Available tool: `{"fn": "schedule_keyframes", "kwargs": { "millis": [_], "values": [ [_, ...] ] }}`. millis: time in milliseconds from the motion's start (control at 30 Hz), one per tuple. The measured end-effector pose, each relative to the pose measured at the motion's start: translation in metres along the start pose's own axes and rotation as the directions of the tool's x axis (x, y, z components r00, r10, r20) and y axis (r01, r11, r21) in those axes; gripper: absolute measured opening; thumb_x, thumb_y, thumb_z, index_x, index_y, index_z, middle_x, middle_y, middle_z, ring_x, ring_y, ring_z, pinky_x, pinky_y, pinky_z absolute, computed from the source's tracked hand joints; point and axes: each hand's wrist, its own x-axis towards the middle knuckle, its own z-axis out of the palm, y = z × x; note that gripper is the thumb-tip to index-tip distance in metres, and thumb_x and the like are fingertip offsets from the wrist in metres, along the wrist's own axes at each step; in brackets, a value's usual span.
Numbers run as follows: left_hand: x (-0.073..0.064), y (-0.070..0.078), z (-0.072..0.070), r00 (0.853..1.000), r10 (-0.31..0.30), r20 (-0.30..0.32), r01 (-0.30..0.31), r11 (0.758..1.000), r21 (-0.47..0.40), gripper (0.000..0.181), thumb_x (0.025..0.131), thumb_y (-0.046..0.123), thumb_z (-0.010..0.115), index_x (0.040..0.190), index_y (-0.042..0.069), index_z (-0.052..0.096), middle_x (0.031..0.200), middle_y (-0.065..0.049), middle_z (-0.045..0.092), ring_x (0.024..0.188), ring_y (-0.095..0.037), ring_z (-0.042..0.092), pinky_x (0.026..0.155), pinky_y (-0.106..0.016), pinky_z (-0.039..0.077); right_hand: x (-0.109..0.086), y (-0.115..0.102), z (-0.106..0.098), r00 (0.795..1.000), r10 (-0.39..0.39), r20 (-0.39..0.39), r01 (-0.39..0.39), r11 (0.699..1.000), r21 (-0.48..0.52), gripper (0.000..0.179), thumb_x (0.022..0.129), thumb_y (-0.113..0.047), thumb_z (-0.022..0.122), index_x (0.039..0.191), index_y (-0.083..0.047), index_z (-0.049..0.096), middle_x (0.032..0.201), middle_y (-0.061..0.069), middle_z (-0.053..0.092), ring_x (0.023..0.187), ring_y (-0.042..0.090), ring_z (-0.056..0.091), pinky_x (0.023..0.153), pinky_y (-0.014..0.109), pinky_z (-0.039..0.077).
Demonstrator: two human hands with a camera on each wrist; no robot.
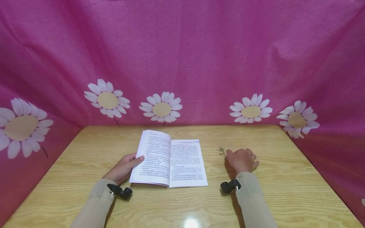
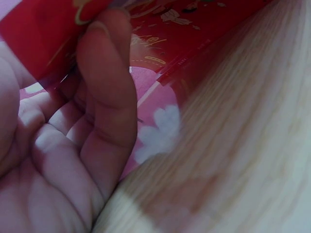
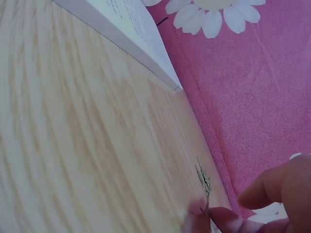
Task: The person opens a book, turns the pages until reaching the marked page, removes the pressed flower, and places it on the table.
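An open book [image 1: 185, 163] lies on the table with printed pages showing. My left hand [image 1: 122, 169] grips its left edge, thumb over the page and fingers underneath. From below, the left wrist view shows the book's red cover [image 2: 180, 34] bent over the curled fingers [image 2: 107, 77]. To the right of the book, my right hand [image 1: 240, 160] is low over the table, back of the hand up. Between its fingertips it pinches the thin stem of a small dried green sprig [image 3: 204, 182], whose leafy tip points away from the hand toward the far side.
The wooden table [image 1: 182, 205] meets a pink curtain [image 1: 182, 63] printed with large white daisies at its back and sides. Each sleeve cuff carries a small black camera, one on the left wrist [image 1: 121, 191] and one on the right [image 1: 229, 186].
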Motion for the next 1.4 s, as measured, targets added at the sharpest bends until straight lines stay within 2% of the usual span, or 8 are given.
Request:
{"fn": "schedule_keyframes", "kwargs": {
  "millis": [167,300,467,667,900,1100,1267,1400],
  "values": [
    [-0.001,-0.002,-0.001,1.0,0.011,0.009,-0.011,1.0,-0.004,0.06,0.098,0.038,0.054,0.142,-0.001,0.041,0.12,-0.012,0.064,0.099,-0.02,0.066,0.08,-0.029,0.053,0.0,0.001,0.001,1.0,-0.015,-0.002,0.015,0.999,0.046,0.046,0.093,-0.04,0.043,0.094,0.001,0.064,0.125,0.029,0.04,0.116,0.049,0.029,0.095,0.064,0.016],
    [0.0,0.0,0.0,1.0,0.006,0.004,-0.006,1.0,-0.025,0.061,0.097,0.039,0.056,0.142,0.001,0.042,0.12,-0.012,0.064,0.099,-0.02,0.065,0.08,-0.03,0.053,0.004,0.006,0.002,0.997,-0.028,-0.074,0.037,0.992,0.122,0.041,0.093,-0.038,0.046,0.095,-0.002,0.065,0.114,0.023,0.05,0.111,0.046,0.036,0.094,0.062,0.018],
    [-0.002,0.007,0.006,1.0,0.012,0.011,-0.011,0.999,-0.05,0.062,0.095,0.041,0.057,0.142,0.004,0.042,0.119,-0.013,0.065,0.099,-0.023,0.066,0.08,-0.032,0.054,0.013,0.015,0.005,0.987,-0.069,-0.143,0.107,0.953,0.283,0.037,0.094,-0.037,0.051,0.101,-0.004,0.067,0.11,0.019,0.063,0.109,0.04,0.048,0.096,0.055,0.029],
    [0.001,0.026,0.029,1.0,0.006,0.022,-0.004,0.994,-0.111,0.056,0.096,0.039,0.056,0.143,0.011,0.041,0.121,-0.014,0.063,0.099,-0.027,0.066,0.081,-0.036,0.054,0.019,0.023,0.008,0.987,-0.081,-0.14,0.131,0.908,0.398,0.039,0.096,-0.038,0.05,0.108,-0.003,0.064,0.126,0.019,0.058,0.114,0.034,0.051,0.094,0.049,0.041],
    [0.022,0.051,0.071,0.998,0.064,0.006,-0.063,0.991,-0.115,0.057,0.098,0.026,0.052,0.149,0.026,0.028,0.13,-0.019,0.051,0.096,-0.028,0.062,0.076,-0.038,0.054,0.021,0.03,0.006,0.979,-0.077,-0.19,0.147,0.909,0.389,0.037,0.096,-0.034,0.052,0.107,-0.001,0.063,0.126,0.021,0.058,0.115,0.035,0.052,0.096,0.049,0.04],
    [0.041,0.064,0.109,0.996,0.086,0.003,-0.086,0.993,0.085,0.044,0.096,0.024,0.052,0.138,0.017,0.043,0.122,-0.018,0.054,0.093,-0.026,0.059,0.073,-0.037,0.053,0.022,0.031,0.007,0.979,-0.078,-0.19,0.148,0.91,0.389,0.038,0.096,-0.035,0.05,0.107,-0.001,0.063,0.126,0.02,0.058,0.113,0.034,0.052,0.096,0.049,0.04],
    [0.055,0.07,0.139,0.996,0.074,-0.045,-0.056,0.946,0.319,0.033,0.093,0.032,0.058,0.12,0.014,0.051,0.101,-0.008,0.056,0.087,-0.021,0.052,0.071,-0.033,0.044,0.024,0.033,0.007,0.976,-0.073,-0.206,0.151,0.905,0.397,0.035,0.095,-0.034,0.051,0.105,-0.002,0.064,0.122,0.02,0.06,0.111,0.034,0.053,0.094,0.048,0.04],
    [0.058,0.071,0.157,0.999,0.04,-0.032,-0.023,0.909,0.417,0.027,0.09,0.034,0.062,0.104,0.013,0.053,0.081,-0.007,0.056,0.068,-0.019,0.053,0.059,-0.031,0.046,0.024,0.033,0.009,0.975,-0.058,-0.213,0.142,0.903,0.405,0.035,0.094,-0.035,0.05,0.103,-0.003,0.064,0.118,0.018,0.062,0.107,0.032,0.054,0.092,0.046,0.04]
  ]
}}
